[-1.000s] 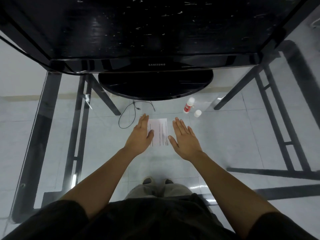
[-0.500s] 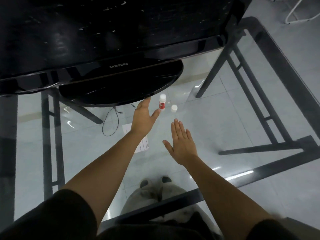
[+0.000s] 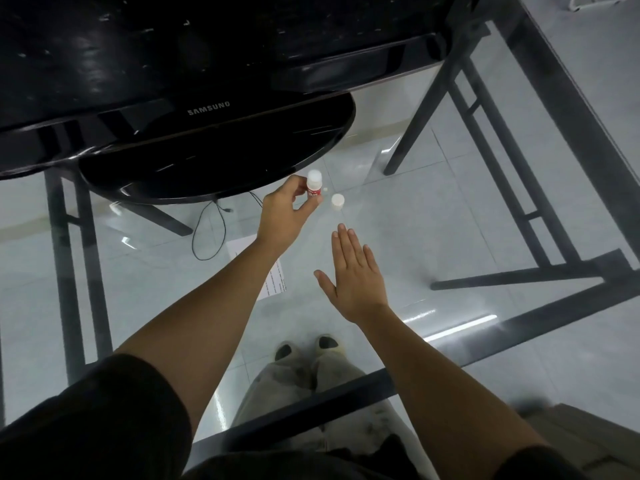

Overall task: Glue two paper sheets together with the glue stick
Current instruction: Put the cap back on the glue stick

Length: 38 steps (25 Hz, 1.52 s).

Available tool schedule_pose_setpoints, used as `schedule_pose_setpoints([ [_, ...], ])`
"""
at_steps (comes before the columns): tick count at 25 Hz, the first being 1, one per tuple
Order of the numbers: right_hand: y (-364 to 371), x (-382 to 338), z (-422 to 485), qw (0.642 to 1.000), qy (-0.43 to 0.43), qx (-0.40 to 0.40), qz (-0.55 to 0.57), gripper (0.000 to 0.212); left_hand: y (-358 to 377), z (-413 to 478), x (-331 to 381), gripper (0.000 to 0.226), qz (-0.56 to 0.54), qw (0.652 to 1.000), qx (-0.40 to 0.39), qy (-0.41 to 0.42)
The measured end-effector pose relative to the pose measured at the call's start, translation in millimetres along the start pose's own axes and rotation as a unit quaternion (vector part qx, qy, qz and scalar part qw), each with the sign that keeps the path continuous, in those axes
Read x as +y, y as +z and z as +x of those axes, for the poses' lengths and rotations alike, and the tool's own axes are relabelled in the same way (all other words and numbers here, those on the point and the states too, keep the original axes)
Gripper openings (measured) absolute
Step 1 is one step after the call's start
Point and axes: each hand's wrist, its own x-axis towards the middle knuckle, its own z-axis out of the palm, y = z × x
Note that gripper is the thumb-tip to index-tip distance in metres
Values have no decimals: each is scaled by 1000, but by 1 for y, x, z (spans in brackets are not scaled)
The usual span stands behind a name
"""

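Glass tabletop [image 3: 433, 209]: left hand [image 3: 282, 216] pinches glue stick [image 3: 314, 187] by monitor [image 3: 207, 109]; right hand [image 3: 356, 282] straight-fingered.

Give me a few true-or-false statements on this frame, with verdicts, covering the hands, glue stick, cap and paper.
1. The left hand grips the glue stick. True.
2. The right hand holds the white cap. False: it is open and holds nothing; the cap sits on the glass table.
3. The paper is partly hidden by the left forearm. True.
4. The glue stick lies on the paper. False: it is held beyond it, near the monitor base.
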Motion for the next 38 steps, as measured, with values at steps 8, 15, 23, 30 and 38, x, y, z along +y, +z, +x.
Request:
schedule_pose_setpoints([
  [8,-35,-7,3,996,6,-7,92,67,-36,-31,39,34,-57,997,35,-23],
  [15,-141,-58,20,860,14,68,505,43,-94,-79,85,19,-203,970,133,-24],
  [23,-210,-109,23,778,-89,48,620,26,-139,-91,112,18,-172,966,189,38],
  [30,-219,-126,14,746,-117,2,656,36,-141,-101,92,23,67,928,323,171],
  [38,-226,-126,7,728,-108,34,676,19,-154,-98,113,22,-507,850,105,-100],
])
